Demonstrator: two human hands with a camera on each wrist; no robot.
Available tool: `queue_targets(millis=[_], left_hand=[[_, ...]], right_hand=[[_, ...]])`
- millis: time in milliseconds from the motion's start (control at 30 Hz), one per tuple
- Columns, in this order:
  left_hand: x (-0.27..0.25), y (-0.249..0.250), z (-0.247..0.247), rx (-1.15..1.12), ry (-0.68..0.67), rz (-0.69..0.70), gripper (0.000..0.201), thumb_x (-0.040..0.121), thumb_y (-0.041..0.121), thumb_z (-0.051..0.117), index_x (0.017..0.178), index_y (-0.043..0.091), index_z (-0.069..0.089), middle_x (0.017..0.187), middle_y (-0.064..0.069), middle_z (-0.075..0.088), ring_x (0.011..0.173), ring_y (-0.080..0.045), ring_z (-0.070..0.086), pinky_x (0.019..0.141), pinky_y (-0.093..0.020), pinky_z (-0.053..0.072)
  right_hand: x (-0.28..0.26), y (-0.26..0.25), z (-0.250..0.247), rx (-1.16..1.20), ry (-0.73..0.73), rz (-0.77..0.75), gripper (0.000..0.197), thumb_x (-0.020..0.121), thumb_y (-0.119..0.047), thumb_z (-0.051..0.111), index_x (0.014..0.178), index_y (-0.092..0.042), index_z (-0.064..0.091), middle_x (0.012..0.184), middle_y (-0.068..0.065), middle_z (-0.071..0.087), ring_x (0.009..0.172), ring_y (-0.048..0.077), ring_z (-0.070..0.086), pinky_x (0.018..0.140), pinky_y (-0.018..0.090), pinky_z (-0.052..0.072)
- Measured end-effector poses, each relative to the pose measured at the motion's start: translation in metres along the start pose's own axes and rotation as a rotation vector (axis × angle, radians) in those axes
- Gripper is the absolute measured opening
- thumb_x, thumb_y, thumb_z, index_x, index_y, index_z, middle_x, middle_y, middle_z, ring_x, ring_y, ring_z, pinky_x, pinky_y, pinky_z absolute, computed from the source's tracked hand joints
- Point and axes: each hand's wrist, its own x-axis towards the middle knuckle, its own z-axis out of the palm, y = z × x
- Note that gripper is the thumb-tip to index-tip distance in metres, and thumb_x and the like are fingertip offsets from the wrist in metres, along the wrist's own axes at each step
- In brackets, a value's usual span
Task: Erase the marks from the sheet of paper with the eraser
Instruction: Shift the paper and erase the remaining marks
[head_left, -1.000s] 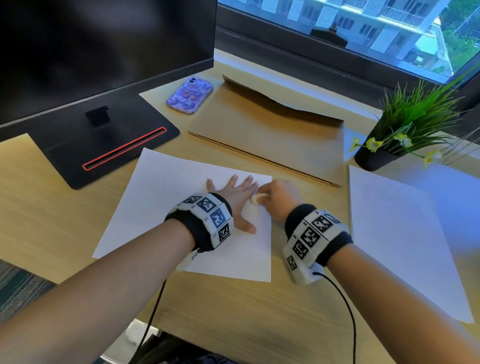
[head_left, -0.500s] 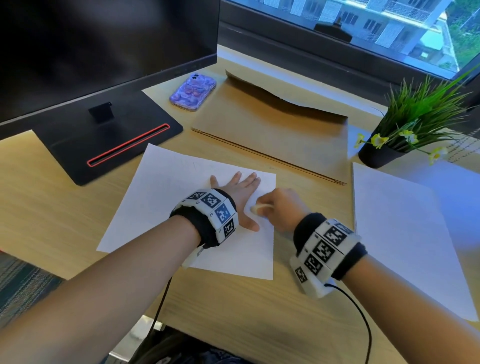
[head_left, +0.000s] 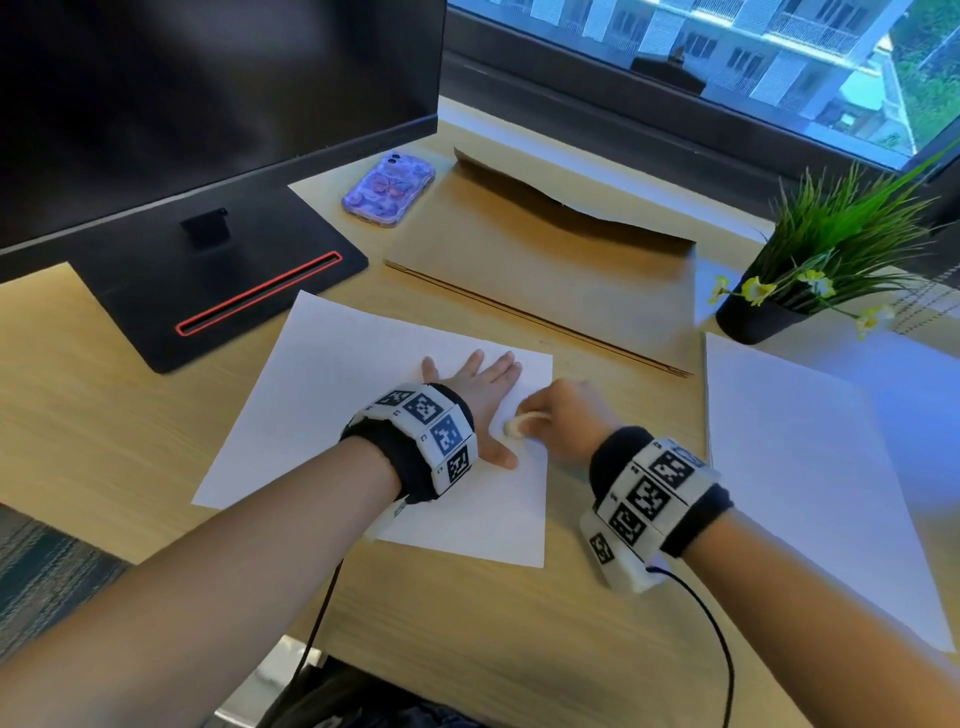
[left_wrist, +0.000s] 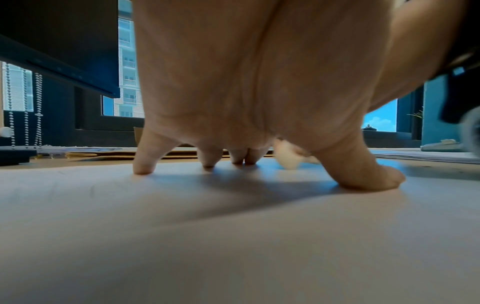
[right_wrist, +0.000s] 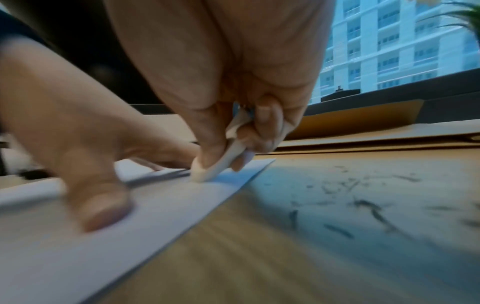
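Head view, left to right. Our left hand (head_left: 480, 395): flat, fingers spread, pressing the sheet of paper (head_left: 332, 395) onto the desk (head_left: 93, 415). Our right hand (head_left: 563, 413): thumb and fingers pinched round the eraser (head_left: 514, 426), whose tip touches the sheet near its right edge, just beside the left thumb. Dark crumbs (right_wrist: 363, 203): scattered on the desk right of the sheet. Marks on the paper: too faint to place. Risks, as we judge them: rubbing this near the edge may buckle or tear the sheet; a lighter left hand would let it slide.
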Motion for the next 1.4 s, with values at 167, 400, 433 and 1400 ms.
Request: queue_targets(millis=[167, 400, 433, 1400], left_hand=[[0.001, 0.0, -0.001, 0.012, -0.006, -0.006, 0.113, 0.077, 0.062, 0.062, 0.149, 0.023, -0.017, 0.155, 0.011, -0.023, 0.145, -0.019, -0.015, 0.108, -0.069, 0.005], [0.001, -0.001, 0.001, 0.002, -0.007, 0.002, 0.115, 0.077, 0.063, 0.062, 0.148, 0.021, -0.019, 0.155, 0.01, -0.024, 0.145, -0.019, -0.016, 0.108, -0.067, 0.003], [0.001, -0.002, 0.0, -0.001, -0.002, -0.002, 0.116, 0.077, 0.063, 0.062, 0.148, 0.02, -0.019, 0.155, 0.008, -0.024, 0.145, -0.018, -0.016, 0.109, -0.066, 0.002], [0.003, 0.003, -0.007, 0.014, -0.016, -0.064, 0.122, 0.073, 0.059, 0.068, 0.148, 0.017, -0.019, 0.155, 0.004, -0.025, 0.145, -0.018, -0.014, 0.111, -0.065, 0.006]], right_hand=[[0.02, 0.0, -0.007, 0.085, 0.131, 0.103, 0.028, 0.096, -0.02, 0.05, 0.121, -0.016, 0.062, 0.118, 0.005, 0.063, 0.097, 0.015, 0.057, 0.077, 0.017, 0.038], [0.007, 0.0, -0.001, 0.022, 0.007, 0.013, 0.024, 0.093, -0.024, 0.054, 0.105, -0.013, 0.071, 0.106, 0.006, 0.068, 0.092, 0.017, 0.06, 0.075, 0.021, 0.043], [0.016, 0.0, -0.005, 0.027, 0.045, 0.046, 0.025, 0.093, -0.023, 0.054, 0.111, -0.014, 0.069, 0.114, 0.005, 0.065, 0.1, 0.018, 0.06, 0.078, 0.021, 0.042], [0.039, -0.003, -0.014, 0.08, 0.182, 0.156, 0.028, 0.094, -0.018, 0.053, 0.12, -0.014, 0.062, 0.121, 0.007, 0.06, 0.102, 0.017, 0.056, 0.078, 0.022, 0.04]])
